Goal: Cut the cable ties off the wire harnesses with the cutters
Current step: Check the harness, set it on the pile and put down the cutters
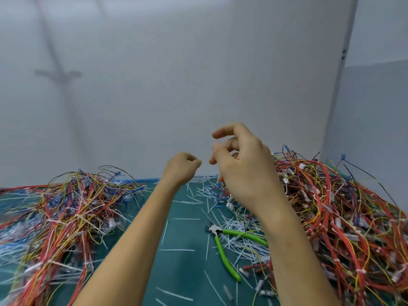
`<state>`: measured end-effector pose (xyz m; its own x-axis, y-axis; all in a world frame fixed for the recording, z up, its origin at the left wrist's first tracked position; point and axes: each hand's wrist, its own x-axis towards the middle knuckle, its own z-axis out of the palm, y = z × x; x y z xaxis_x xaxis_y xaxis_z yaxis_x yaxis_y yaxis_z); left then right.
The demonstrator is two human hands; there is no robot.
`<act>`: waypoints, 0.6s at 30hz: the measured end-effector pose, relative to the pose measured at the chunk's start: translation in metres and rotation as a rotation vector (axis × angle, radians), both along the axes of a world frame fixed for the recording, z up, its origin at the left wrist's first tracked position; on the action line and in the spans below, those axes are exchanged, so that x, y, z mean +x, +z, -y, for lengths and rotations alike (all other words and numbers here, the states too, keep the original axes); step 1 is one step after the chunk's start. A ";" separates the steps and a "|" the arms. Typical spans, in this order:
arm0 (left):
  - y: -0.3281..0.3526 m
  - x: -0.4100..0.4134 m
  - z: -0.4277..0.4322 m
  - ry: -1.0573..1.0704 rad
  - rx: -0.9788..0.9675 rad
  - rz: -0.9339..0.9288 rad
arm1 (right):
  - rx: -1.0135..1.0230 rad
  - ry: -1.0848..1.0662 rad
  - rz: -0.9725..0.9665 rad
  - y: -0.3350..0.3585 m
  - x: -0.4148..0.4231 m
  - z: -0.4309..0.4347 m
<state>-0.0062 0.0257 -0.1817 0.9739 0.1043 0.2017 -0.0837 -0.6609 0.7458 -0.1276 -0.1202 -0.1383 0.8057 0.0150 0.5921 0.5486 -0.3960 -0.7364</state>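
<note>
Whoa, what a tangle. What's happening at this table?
A person is working between a left harness pile and a right harness pile. The left hand and right hand hover above the green mat, fingers curled; whether they hold anything is unclear. The green-handled cutters lie on the mat among cut cable ties.

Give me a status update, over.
Left hand curled, right hand loosely curled, both raised, nothing visibly held. Green-handled cutters lie idle on the mat among cut ties. Left harness pile and right harness pile flank them; nothing blocks the cutters.
</note>
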 end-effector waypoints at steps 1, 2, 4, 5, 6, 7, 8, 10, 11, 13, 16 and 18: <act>-0.004 0.002 -0.013 0.049 0.088 0.003 | -0.010 -0.006 -0.006 -0.001 0.001 0.000; -0.013 0.007 -0.031 0.106 0.166 -0.002 | -0.020 -0.010 -0.011 -0.002 0.002 -0.001; -0.027 0.004 -0.063 0.255 0.344 -0.080 | -0.047 -0.018 -0.016 -0.005 0.004 -0.002; -0.036 0.002 -0.075 0.352 0.429 -0.123 | -0.061 -0.021 -0.017 -0.007 0.005 -0.003; -0.044 -0.001 -0.083 0.449 0.474 -0.157 | -0.073 -0.024 -0.019 -0.008 0.006 -0.004; -0.051 -0.005 -0.089 0.530 0.476 -0.180 | -0.083 -0.026 -0.021 -0.009 0.007 -0.005; -0.057 -0.009 -0.094 0.593 0.452 -0.160 | -0.091 -0.028 -0.022 -0.010 0.008 -0.006; -0.066 -0.018 -0.099 0.669 0.415 -0.057 | -0.107 -0.031 -0.027 -0.011 0.010 -0.007; -0.069 -0.022 -0.100 0.677 0.438 -0.008 | -0.114 -0.029 -0.031 -0.012 0.010 -0.008; -0.068 -0.027 -0.103 0.637 0.562 -0.006 | -0.136 -0.026 -0.042 -0.014 0.011 -0.009; -0.057 -0.034 -0.109 0.608 0.683 -0.090 | -0.192 -0.029 -0.053 -0.016 0.013 -0.010; -0.050 -0.038 -0.110 0.614 0.757 -0.130 | -0.225 -0.033 -0.057 -0.018 0.014 -0.010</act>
